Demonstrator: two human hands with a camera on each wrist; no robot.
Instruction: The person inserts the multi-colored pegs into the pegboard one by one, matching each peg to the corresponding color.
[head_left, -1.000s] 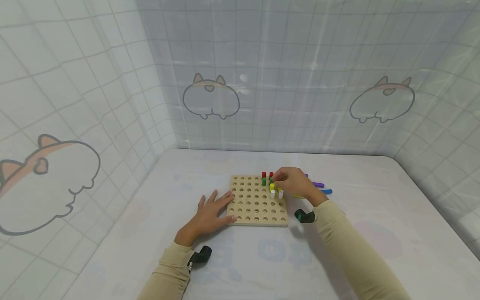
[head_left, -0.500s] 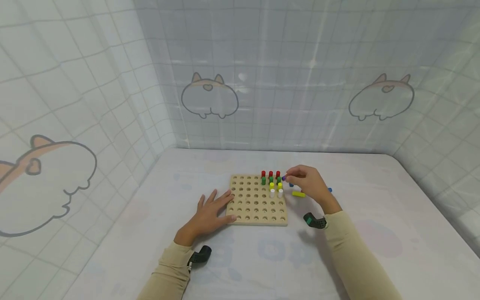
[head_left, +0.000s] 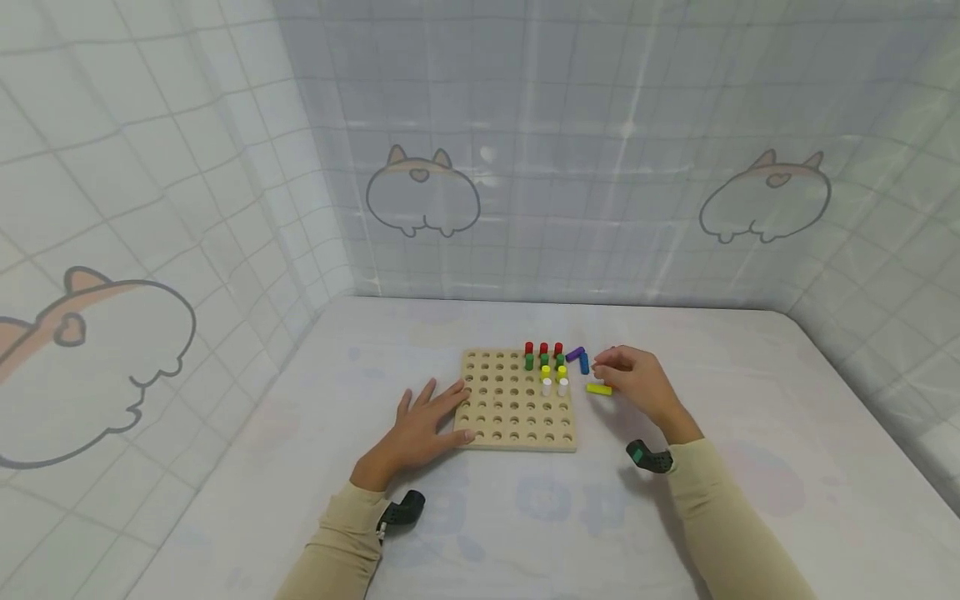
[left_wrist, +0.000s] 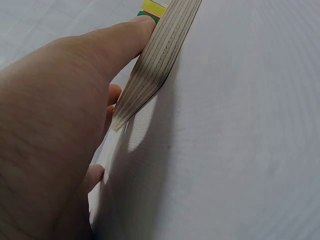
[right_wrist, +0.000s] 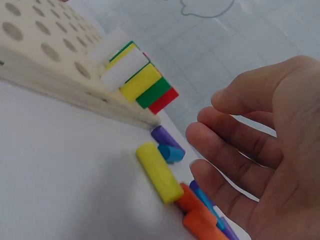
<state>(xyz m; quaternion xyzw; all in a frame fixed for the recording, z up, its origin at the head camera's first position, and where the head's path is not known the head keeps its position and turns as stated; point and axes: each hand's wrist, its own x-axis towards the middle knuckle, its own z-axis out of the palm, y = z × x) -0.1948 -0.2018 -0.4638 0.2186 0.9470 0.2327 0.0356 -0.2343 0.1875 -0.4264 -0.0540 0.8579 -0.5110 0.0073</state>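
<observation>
My left hand [head_left: 416,429] rests with spread fingers on the left edge of a wooden peg board [head_left: 495,408]; the left wrist view shows its thumb [left_wrist: 120,42] on the board's edge. To the right of the board hovers my right hand [head_left: 637,379], fingers loosely bent and nothing between them in the right wrist view. Beneath and beside it lie a yellow peg [head_left: 599,389], a blue peg [head_left: 584,363] and a purple peg [head_left: 575,354]. Orange pegs [right_wrist: 202,222] show in the right wrist view, mostly hidden by the hand in the head view.
Red pegs [head_left: 543,347], green pegs [head_left: 529,362], yellow pegs [head_left: 546,373] and white pegs [head_left: 547,387] stand upright in rows at the board's far right part. More blue and purple pegs [right_wrist: 227,227] lie beyond the orange ones. Tiled-pattern sheeting [head_left: 585,225] walls the table.
My right hand has left the upright pegs and moved right. The purple peg it pinched half a second ago now lies beside the board next to the blue one. My left hand stays put.
</observation>
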